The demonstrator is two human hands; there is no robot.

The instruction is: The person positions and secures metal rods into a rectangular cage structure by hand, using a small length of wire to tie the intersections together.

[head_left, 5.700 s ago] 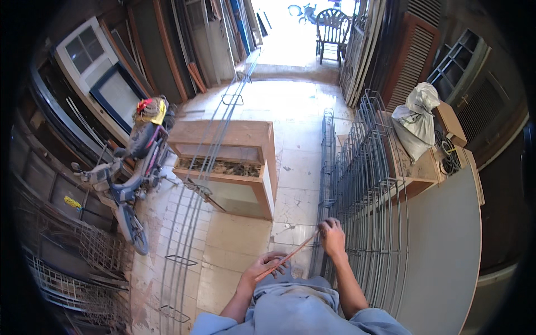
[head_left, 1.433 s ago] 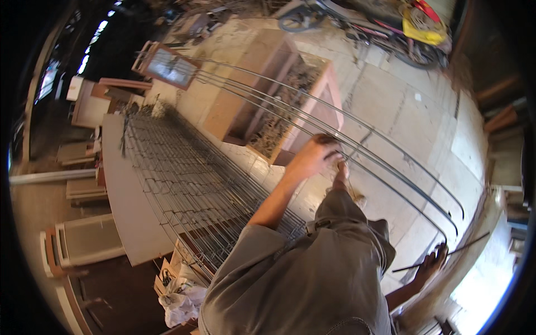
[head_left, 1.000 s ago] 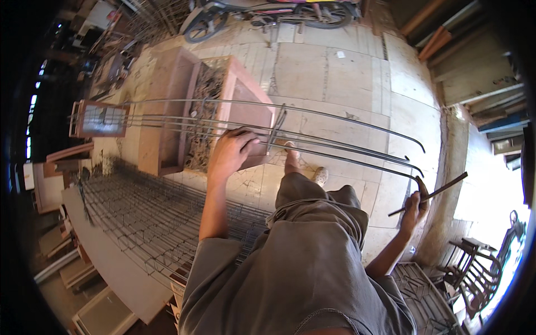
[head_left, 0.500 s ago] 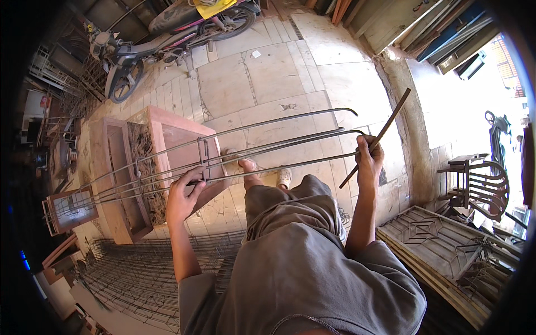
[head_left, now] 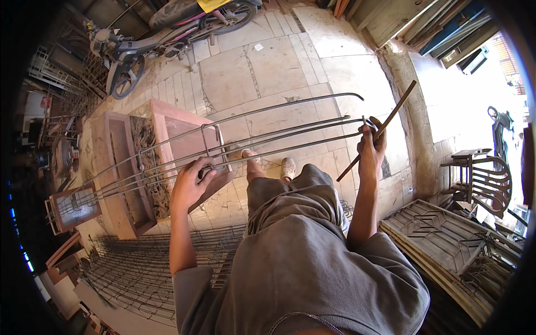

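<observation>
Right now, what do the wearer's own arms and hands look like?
The left hand and right hand are bare, no gloves visible. The forearms are uncovered too, beyond loose, plain grey-brown short sleeves.

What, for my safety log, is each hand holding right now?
Left hand: curled at the metal rod frame; whether its grip is closed cannot be told.
Right hand: closed, holding the brown rod.

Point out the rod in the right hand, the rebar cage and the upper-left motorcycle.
Thin rod [head_left: 398, 103]: head view, on its upper stretch.
Rebar cage [head_left: 268, 109]: head view, on its topmost long bar.
Motorcycle [head_left: 133, 44]: head view, on its grey front bodywork.
</observation>
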